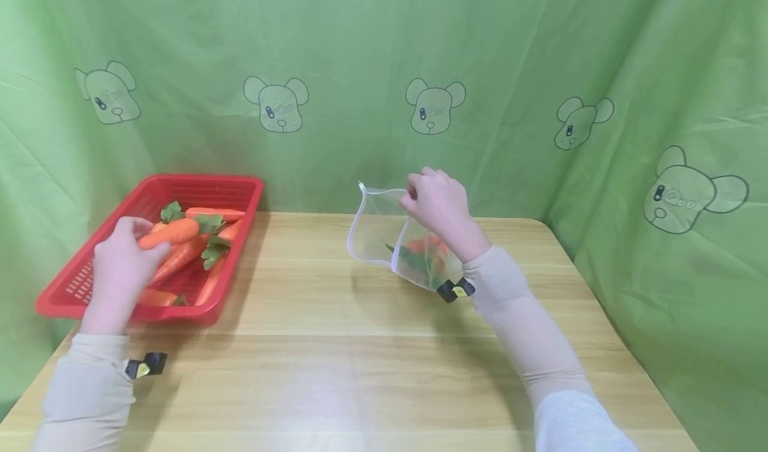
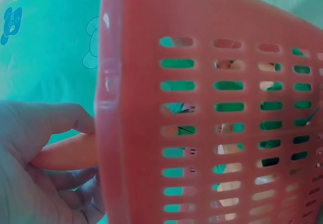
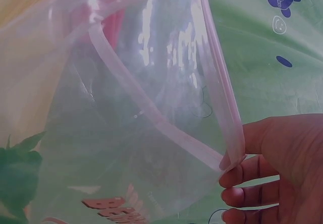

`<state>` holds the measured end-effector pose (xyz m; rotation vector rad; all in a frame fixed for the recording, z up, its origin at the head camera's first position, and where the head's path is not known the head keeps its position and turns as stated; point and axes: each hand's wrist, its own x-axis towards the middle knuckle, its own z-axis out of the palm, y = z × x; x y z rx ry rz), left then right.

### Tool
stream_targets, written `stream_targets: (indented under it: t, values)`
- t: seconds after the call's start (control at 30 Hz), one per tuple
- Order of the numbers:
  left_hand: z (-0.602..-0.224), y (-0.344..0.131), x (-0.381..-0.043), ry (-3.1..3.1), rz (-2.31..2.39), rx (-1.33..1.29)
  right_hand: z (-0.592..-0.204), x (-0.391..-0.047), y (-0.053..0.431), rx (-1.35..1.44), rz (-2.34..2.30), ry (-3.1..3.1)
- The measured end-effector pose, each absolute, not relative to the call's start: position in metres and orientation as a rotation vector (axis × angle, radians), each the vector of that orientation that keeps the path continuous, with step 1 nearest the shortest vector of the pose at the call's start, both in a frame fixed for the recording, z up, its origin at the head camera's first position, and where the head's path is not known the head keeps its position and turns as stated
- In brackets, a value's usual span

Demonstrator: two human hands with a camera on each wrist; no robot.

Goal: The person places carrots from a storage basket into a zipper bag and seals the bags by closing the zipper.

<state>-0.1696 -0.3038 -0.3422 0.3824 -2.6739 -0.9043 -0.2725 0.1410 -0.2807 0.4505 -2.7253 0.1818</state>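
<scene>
My left hand [image 1: 123,259] holds an orange carrot [image 1: 171,233] between thumb and fingers, above the red plastic basket [image 1: 223,299] at the left. In the left wrist view the slotted basket wall [image 2: 139,133] hides part of that carrot [image 2: 68,153]. Several more carrots [image 1: 180,260] with short green tops lie in the basket. At the middle right, my right hand [image 1: 441,199] pinches the upper edge of a clear zip bag [image 1: 375,232], whose mouth gapes toward the left. Inside the bag show orange pieces and green leaves [image 3: 20,176]. Printed red lettering marks the bag's side.
Basket and bag are both over a light wooden table [image 1: 288,372]. A green curtain [image 1: 360,39] with bear-head drawings hangs behind the table and along its right side. Dark wrist cameras [image 1: 456,290] are strapped to both sleeves.
</scene>
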Motion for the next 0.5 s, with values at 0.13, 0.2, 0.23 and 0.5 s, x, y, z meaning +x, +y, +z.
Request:
stream_targets:
  t: [0.13, 0.2, 0.23, 0.5]
  values:
    - [-0.341, -0.302, -0.170, -2.624, -0.905, 0.381, -0.281, -0.273, 0.141, 0.450, 0.182, -2.727]
    - [-0.340, -0.301, -0.170, -2.603, -0.909, 0.376, -0.281, -0.273, 0.141, 0.451, 0.181, -2.723]
    - [-0.340, -0.301, -0.171, -2.591, -0.905, 0.372, -0.281, -0.273, 0.141, 0.451, 0.181, -2.721]
    - [-0.335, -0.292, -0.171, -2.508, -0.891, 0.345, -0.281, -0.273, 0.142, 0.454, 0.182, -2.715]
